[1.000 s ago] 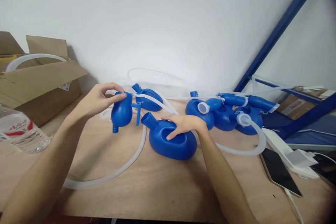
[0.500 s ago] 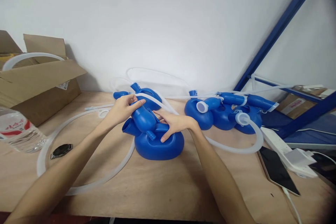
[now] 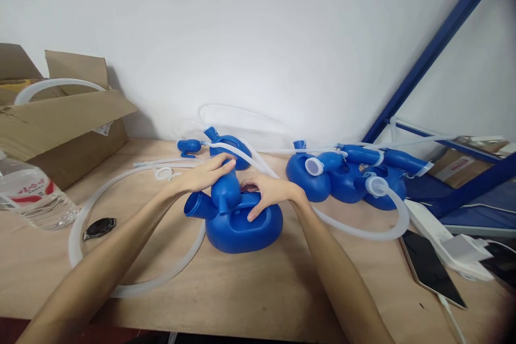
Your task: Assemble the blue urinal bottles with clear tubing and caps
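Observation:
A blue plastic urinal bottle (image 3: 242,235) stands on the table in front of me, its open neck (image 3: 199,205) slanting up to the left. My right hand (image 3: 271,191) grips its handle, thumb over the near side and fingers partly hidden behind. A smaller blue bulb-shaped urinal head (image 3: 226,192) with a short tab rests against the bottle's top. Curled over the upper end of that head is my left hand (image 3: 212,172). Behind both hands lies a second blue bottle (image 3: 237,157) beside another blue head (image 3: 189,145) with a clear hose.
Several blue bottles with heads (image 3: 308,177) stand at the right. A clear hose (image 3: 76,236) loops around a watch (image 3: 99,228). At left are a cardboard box (image 3: 80,145) and a water bottle (image 3: 36,193). A phone (image 3: 431,269) and a power strip (image 3: 455,252) lie at right.
My left hand has tipped the blue head more upright and now lies over its top instead of pinching its end. The right hand stays at the bottle's handle. The view has shifted slightly.

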Demonstrator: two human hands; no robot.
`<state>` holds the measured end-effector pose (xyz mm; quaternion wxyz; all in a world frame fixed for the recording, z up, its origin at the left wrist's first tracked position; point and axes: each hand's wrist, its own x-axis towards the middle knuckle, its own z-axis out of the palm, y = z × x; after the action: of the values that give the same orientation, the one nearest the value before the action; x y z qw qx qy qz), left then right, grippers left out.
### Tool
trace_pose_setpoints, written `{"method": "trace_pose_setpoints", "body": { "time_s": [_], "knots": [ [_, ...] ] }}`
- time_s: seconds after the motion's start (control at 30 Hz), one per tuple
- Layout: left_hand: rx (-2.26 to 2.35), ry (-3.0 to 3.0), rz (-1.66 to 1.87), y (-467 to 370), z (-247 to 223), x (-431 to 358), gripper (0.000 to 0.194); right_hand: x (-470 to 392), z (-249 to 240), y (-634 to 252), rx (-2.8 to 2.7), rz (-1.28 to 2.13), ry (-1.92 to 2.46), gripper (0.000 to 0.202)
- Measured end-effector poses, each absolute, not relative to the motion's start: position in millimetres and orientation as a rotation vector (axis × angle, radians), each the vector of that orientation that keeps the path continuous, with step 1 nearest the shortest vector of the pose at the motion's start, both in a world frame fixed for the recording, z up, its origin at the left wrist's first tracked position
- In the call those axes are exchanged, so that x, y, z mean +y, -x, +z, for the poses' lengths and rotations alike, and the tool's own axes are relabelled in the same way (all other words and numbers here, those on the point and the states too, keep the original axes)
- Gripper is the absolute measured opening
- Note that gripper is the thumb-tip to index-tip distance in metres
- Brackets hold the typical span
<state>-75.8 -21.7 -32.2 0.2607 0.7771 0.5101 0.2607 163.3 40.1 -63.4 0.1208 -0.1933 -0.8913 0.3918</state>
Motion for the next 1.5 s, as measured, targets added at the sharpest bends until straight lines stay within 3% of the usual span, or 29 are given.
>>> {"method": "trace_pose_setpoints", "body": {
  "time_s": [0.13, 0.3, 0.47, 0.63, 0.73, 0.87, 1.03, 1.17, 1.37, 1.5],
  "knots": [
    [1.199, -2.066, 0.546, 76, -26, -31, 0.077, 42, -66, -164, -2.553, 1.303, 0.459, 0.105],
    [1.351, -2.117, 0.452, 105, -10, -40, 0.087, 48, -56, -174, -2.632, 1.172, 0.491, 0.058],
    [1.296, -2.311, 0.213, 123, -14, -34, 0.085, 57, -54, -188, -2.585, 1.111, 0.815, 0.05],
    [1.239, -2.36, 0.39, 119, -11, -21, 0.059, 60, -56, -197, -2.458, 1.151, 0.849, 0.071],
    [1.405, -2.309, 0.606, 145, 6, -25, 0.065, 59, -52, -202, -2.264, 0.99, 0.985, 0.085],
    [1.776, -1.998, 0.962, 209, 24, -45, 0.076, 68, -57, -201, -2.027, 0.779, 1.128, 0.086],
    [2.362, -1.655, 1.342, 266, 21, -51, 0.071, 88, -76, -189, -1.668, 0.817, 1.166, 0.095],
    [2.7, -1.58, 1.323, 282, -2, -28, 0.068, 90, -81, -190, -1.687, 0.831, 1.241, 0.094],
    [2.77, -1.393, 1.312, 308, -53, 2, 0.072, 71, -57, -204, -1.798, 0.258, 1.564, 0.069],
    [2.712, -1.362, 1.426, 321, -75, 10, 0.072, 67, -42, -211, -1.74, 0.338, 1.36, 0.068]
  ]
}}
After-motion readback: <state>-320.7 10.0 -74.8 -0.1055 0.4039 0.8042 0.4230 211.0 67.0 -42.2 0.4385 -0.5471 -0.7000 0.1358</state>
